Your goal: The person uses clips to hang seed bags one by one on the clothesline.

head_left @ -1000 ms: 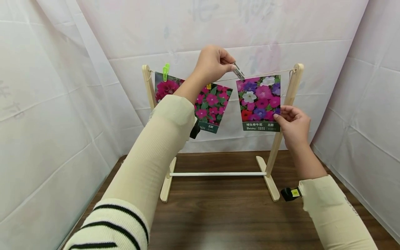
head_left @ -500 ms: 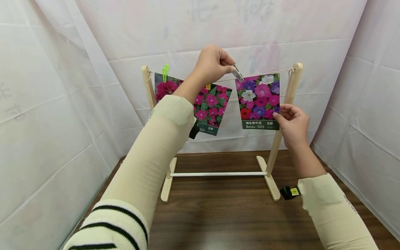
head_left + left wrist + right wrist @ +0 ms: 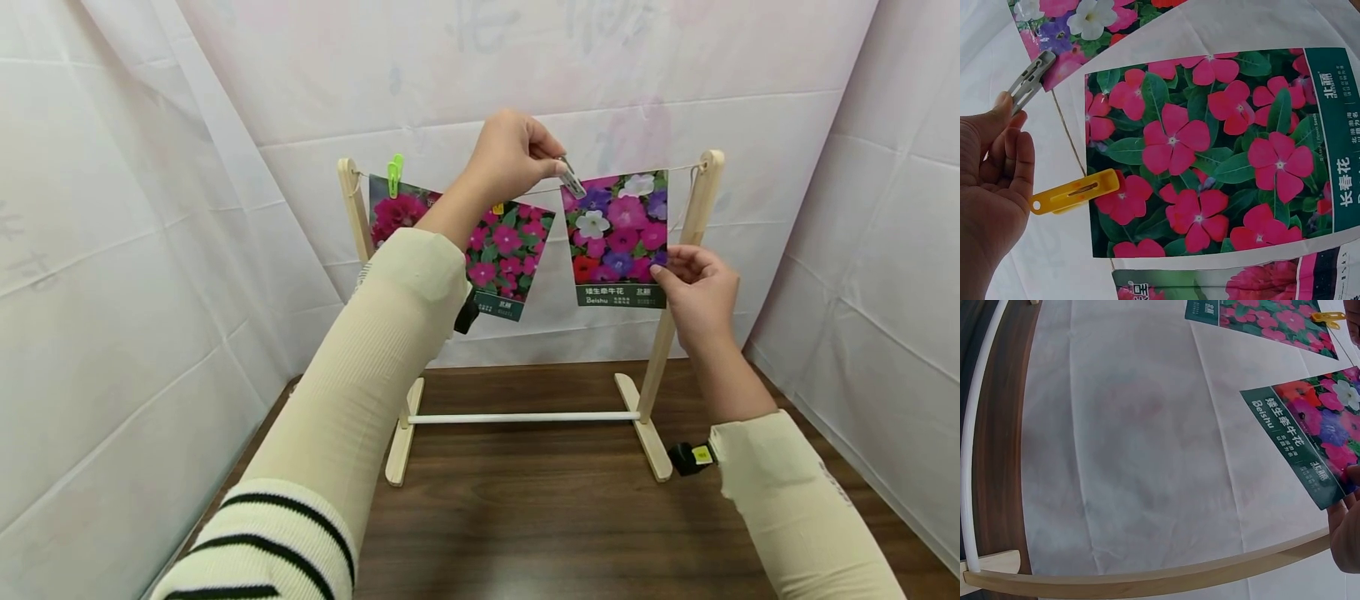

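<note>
My left hand [image 3: 517, 150] pinches a grey clothespin [image 3: 572, 177], whose tip overlaps the upper left corner of a seed packet [image 3: 621, 225] with mixed petunias. At that packet's lower right edge, my right hand [image 3: 703, 292] holds it between thumb and fingers, with its top close to the string [image 3: 542, 192]. In the left wrist view, a yellow clothespin [image 3: 1079, 190] grips the edge of a packet of pink flowers [image 3: 1175, 140] just beside the left hand. A third packet [image 3: 396, 212] hangs at the left under a green clothespin [image 3: 394, 175], partly hidden by my left forearm.
The string runs between two wooden posts [image 3: 701, 196] of a stand, joined low down by a white rod [image 3: 525, 417]. Its wooden feet [image 3: 643, 429] rest on a dark wooden table [image 3: 517, 517]. White cloth [image 3: 300, 83] hangs behind and at both sides.
The right hand and the petunia packet have shifted slightly up and left, bringing the packet's corner further under the grey clothespin. The left hand stays almost still.
</note>
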`<action>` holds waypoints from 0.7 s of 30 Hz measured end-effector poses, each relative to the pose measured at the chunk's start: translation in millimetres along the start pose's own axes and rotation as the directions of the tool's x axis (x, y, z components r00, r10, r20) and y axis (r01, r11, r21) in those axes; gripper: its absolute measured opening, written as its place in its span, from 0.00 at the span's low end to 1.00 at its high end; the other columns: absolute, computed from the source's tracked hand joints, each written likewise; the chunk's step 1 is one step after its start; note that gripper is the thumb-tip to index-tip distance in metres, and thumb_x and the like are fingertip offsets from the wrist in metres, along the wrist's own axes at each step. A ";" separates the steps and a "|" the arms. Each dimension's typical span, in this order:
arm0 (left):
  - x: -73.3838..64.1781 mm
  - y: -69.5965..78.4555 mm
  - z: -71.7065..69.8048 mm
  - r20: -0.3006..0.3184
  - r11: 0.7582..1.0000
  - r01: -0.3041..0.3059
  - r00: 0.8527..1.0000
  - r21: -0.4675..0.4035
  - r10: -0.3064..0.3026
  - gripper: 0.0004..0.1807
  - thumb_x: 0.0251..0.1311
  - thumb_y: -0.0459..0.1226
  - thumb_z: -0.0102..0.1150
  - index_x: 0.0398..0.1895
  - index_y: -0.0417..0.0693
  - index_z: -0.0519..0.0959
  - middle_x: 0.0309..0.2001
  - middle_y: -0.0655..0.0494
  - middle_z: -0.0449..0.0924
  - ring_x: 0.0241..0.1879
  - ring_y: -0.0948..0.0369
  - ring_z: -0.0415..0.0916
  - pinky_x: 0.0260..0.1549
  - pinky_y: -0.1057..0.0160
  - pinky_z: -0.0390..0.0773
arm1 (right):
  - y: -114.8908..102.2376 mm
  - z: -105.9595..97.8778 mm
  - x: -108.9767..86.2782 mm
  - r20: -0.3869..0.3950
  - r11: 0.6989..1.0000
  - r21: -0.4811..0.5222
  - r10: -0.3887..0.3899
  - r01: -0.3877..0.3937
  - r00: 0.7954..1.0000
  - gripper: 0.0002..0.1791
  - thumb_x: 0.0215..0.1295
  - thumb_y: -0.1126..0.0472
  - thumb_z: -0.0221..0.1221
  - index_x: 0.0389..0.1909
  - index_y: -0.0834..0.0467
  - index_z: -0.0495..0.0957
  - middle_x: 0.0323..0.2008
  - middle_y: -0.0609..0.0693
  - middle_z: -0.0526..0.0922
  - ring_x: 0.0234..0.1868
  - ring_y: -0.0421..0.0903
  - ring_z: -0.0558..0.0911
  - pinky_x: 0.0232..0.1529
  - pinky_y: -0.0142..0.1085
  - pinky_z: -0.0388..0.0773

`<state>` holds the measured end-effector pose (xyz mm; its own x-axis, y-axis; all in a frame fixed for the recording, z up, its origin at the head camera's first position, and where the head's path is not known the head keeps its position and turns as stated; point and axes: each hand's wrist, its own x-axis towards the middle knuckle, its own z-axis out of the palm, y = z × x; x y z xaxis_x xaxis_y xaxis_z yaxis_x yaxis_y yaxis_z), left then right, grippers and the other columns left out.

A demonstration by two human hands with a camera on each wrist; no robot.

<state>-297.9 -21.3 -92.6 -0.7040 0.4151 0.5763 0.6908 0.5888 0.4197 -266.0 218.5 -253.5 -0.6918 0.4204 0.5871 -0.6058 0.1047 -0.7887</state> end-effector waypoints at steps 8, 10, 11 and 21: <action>-0.8 0.6 -1.4 0.004 1.000 0.003 1.000 0.004 -0.003 0.10 0.63 0.38 0.63 0.42 0.44 0.87 0.40 0.53 0.86 0.37 0.65 0.79 0.38 0.70 0.77 | -0.2 4.0 -0.7 -0.001 1.000 0.018 -0.016 0.016 1.000 0.10 0.55 0.77 0.65 0.35 0.62 0.83 0.29 0.46 0.80 0.33 0.39 0.78 0.37 0.23 0.76; -0.6 0.5 -1.6 0.007 1.000 0.001 1.000 0.005 -0.001 0.10 0.63 0.38 0.63 0.42 0.44 0.87 0.40 0.53 0.86 0.38 0.64 0.79 0.38 0.70 0.77 | 0.0 4.7 -1.0 -0.001 1.000 0.002 -0.020 0.020 1.000 0.10 0.55 0.77 0.65 0.36 0.62 0.83 0.29 0.46 0.80 0.34 0.39 0.79 0.37 0.23 0.76; -0.5 0.3 -1.6 0.009 1.000 -0.001 1.000 0.006 0.001 0.10 0.63 0.38 0.63 0.42 0.44 0.87 0.40 0.53 0.87 0.38 0.65 0.79 0.39 0.70 0.77 | 0.0 5.0 -1.2 -0.002 1.000 -0.007 -0.021 0.021 1.000 0.10 0.55 0.76 0.65 0.36 0.62 0.83 0.29 0.46 0.80 0.34 0.39 0.79 0.37 0.23 0.76; -1.6 -1.1 -1.5 0.024 0.999 -0.023 0.999 0.024 0.022 0.12 0.63 0.40 0.63 0.45 0.44 0.86 0.42 0.53 0.86 0.39 0.64 0.80 0.41 0.71 0.77 | -0.4 7.4 -1.6 -0.009 1.000 -0.010 -0.027 0.027 1.000 0.10 0.55 0.77 0.65 0.36 0.63 0.83 0.29 0.45 0.81 0.33 0.38 0.79 0.37 0.23 0.76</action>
<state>-297.2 -23.6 -92.9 -0.6921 0.4443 0.5688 0.7024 0.5959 0.3892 -267.5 211.1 -252.7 -0.6717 0.4253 0.6065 -0.6201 0.1251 -0.7745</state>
